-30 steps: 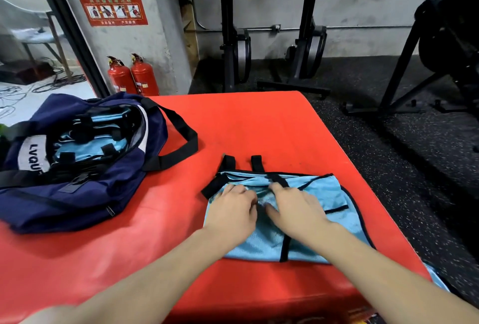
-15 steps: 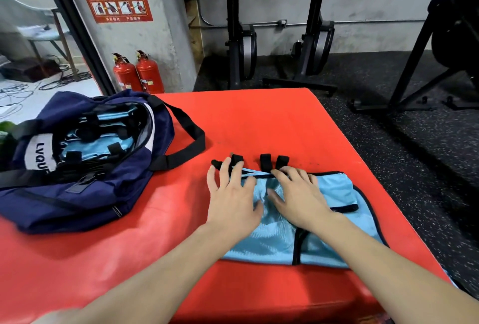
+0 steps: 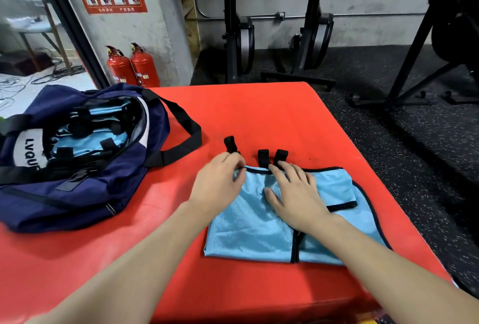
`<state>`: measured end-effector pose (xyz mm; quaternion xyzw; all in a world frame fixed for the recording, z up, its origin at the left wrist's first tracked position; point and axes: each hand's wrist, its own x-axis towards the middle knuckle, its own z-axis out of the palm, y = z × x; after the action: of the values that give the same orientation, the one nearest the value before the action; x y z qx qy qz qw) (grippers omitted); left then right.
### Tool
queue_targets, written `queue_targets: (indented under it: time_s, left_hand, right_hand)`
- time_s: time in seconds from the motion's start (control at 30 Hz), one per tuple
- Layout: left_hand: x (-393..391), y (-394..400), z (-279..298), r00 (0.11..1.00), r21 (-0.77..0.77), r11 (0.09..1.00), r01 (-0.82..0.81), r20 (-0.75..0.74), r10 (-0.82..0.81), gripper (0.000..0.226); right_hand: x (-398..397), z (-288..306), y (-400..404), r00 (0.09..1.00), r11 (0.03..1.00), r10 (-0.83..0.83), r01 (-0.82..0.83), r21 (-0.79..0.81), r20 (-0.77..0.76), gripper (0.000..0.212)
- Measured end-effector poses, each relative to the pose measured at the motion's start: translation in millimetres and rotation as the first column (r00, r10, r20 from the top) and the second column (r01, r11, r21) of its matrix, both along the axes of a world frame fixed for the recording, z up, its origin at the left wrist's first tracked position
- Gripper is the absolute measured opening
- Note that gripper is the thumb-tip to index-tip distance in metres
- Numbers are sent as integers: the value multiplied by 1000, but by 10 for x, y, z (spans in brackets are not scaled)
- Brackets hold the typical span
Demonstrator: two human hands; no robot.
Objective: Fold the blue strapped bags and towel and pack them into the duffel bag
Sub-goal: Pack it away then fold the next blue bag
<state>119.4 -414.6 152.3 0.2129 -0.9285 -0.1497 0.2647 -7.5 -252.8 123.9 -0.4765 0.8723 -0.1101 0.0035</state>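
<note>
The duffel (image 3: 77,157) lies unzipped well left of the fingers, with light blue fabric and black straps already inside, so some of the packing looks done. One blue bag (image 3: 285,217) remains flat on the red mat (image 3: 259,116) under both hands. The left hand (image 3: 217,183) curls its fingertips at the bag's far left corner, seemingly pinching the edge, though the grip is partly hidden. The right hand (image 3: 295,194) lies flat, fingers spread, pressing the cloth just short of the strap loops (image 3: 272,156). Folding and packing this bag remain; no towel is clearly visible
</note>
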Motion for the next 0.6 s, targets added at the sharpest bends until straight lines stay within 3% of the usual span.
queue_targets:
  time_s: [0.13, 0.2, 0.3, 0.4, 0.5, 0.6]
  left_hand:
    - [9, 52, -147, 967, -61, 996, 57, 253, -40, 40]
    - [7, 32, -166, 941, -61, 997, 51, 338, -27, 50]
    - [2, 67, -147, 925, -118, 992, 34, 381, 13, 50]
    - [37, 247, -111, 918, -165, 986, -18, 388, 82, 45]
    - [126, 639, -61, 910, -51, 989, -136, 388, 145, 50]
    - [258, 1052, -134, 842, 30, 979, -202, 516, 158, 78]
  right_hand:
    - [-2, 29, 37, 995, 997, -14, 7, -79, -95, 58]
    - [2, 17, 57, 998, 1000, -5, 4, -22, -70, 69]
    - [-47, -4, 82, 999, 998, 33, -35, 60, 35, 85]
    - [-135, 70, 123, 999, 998, 46, -47, 50, 24, 84]
    - [-256, 169, 192, 999, 999, 37, -37, 23, -32, 81]
    - [-429, 185, 345, 998, 997, 34, -31, 73, -43, 88]
